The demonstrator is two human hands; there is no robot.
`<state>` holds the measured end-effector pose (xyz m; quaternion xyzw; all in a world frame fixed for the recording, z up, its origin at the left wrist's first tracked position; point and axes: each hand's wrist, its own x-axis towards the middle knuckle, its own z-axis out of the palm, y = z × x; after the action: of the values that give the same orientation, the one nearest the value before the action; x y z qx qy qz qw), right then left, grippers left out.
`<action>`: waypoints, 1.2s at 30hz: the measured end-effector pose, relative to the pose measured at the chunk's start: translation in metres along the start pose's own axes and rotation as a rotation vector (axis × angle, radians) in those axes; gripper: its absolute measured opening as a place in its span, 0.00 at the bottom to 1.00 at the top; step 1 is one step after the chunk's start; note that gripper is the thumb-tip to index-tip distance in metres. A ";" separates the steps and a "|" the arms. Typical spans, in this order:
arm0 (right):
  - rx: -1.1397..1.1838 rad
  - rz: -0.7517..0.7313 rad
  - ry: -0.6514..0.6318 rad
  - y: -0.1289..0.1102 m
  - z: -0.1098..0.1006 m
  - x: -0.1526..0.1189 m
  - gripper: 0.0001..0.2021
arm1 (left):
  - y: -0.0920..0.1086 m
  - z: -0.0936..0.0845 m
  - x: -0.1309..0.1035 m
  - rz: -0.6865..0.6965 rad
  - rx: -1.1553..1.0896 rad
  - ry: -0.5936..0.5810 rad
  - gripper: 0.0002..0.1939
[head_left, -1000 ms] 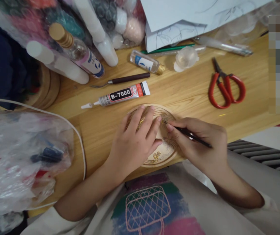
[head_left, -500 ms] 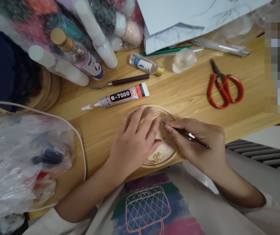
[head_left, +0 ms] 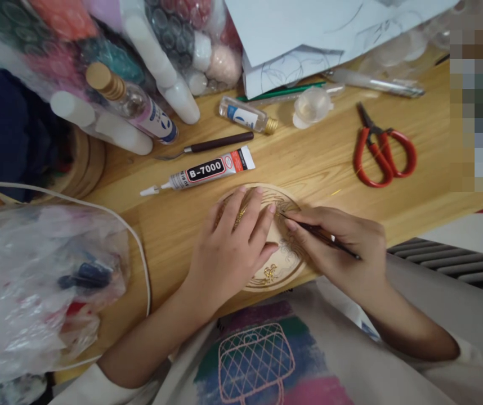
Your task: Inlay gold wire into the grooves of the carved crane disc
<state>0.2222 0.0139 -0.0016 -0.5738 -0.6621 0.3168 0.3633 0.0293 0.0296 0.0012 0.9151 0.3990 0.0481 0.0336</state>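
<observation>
A round pale wooden disc (head_left: 281,270) with engraved lines and gold wire shapes lies near the table's front edge. My left hand (head_left: 235,242) rests flat on its left part, fingers spread, covering some of the gold pattern. In my right hand (head_left: 334,230) a thin dark pen-like tool (head_left: 345,247) is pinched, its tip at the disc's upper right area beside my left index finger. The tip's exact contact is too small to tell.
Beyond the disc lie a B-7000 glue tube (head_left: 208,169), a dark-handled tool (head_left: 222,142), a small bottle (head_left: 245,115) and red-handled pliers (head_left: 387,152). Plastic bags (head_left: 34,281) and a white cable (head_left: 138,236) are at left; papers (head_left: 292,34) lie at the back.
The view has shifted slightly. Both hands stay almost in place, and the tool's tip remains over the same part of the disc.
</observation>
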 end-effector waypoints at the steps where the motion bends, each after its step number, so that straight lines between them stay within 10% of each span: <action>1: 0.005 0.009 0.004 0.000 -0.001 0.000 0.07 | 0.000 0.000 0.000 0.001 0.002 -0.002 0.25; 36: 0.172 0.093 0.032 0.000 0.003 0.006 0.05 | -0.001 -0.002 0.002 0.007 0.007 0.013 0.24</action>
<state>0.2197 0.0195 -0.0025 -0.5756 -0.5994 0.3798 0.4065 0.0298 0.0314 0.0028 0.9163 0.3961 0.0528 0.0276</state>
